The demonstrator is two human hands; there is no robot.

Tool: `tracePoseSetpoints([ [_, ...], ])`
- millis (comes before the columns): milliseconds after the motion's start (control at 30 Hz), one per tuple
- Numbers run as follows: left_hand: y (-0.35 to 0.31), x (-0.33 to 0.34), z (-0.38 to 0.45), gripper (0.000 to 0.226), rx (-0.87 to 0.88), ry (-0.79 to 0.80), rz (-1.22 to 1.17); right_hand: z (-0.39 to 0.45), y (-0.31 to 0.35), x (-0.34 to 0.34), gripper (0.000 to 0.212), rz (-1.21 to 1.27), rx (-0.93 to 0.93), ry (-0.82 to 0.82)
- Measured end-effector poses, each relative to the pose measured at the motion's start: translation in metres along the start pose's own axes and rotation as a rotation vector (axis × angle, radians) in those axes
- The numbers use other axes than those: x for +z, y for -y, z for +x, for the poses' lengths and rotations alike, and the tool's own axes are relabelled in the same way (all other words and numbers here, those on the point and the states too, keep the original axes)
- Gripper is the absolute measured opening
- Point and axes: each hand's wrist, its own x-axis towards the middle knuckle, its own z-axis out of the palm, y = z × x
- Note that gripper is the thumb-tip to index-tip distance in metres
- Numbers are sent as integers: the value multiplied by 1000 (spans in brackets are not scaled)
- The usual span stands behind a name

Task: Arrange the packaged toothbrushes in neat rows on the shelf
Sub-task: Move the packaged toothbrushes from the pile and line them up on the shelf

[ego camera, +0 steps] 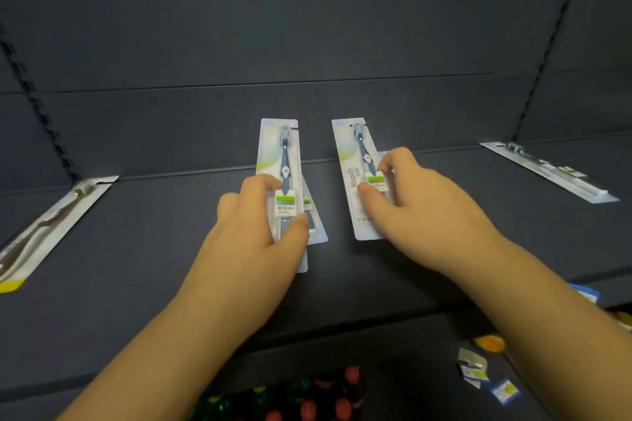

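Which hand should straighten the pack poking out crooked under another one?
Probably the left hand. It already grips the pack lying on top of the crooked pack. The right hand is busy holding the other pack.

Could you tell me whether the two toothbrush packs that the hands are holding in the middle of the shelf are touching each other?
Apart. The head view shows bare dark shelf between the left pack and the right pack.

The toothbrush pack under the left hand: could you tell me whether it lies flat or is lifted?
Lifted: the toothbrush pack tilts upward in the left hand, above another pack.
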Motion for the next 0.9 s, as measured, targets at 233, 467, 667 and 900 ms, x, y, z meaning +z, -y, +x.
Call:
tracePoseSetpoints([
  [233, -18, 16, 31, 35, -19, -2, 36, 57, -19, 31, 31, -185, -27, 156],
  [467, -48, 50, 63, 32, -24, 15, 195, 64, -31, 43, 28, -184, -89, 190],
  [667, -42, 64, 59, 36, 36, -138, 594, 65, -40, 45, 26, -244, -97, 195],
  [900, -41, 80, 63, 42, 12, -97, 787, 65, -41, 46, 24, -215, -123, 182],
])
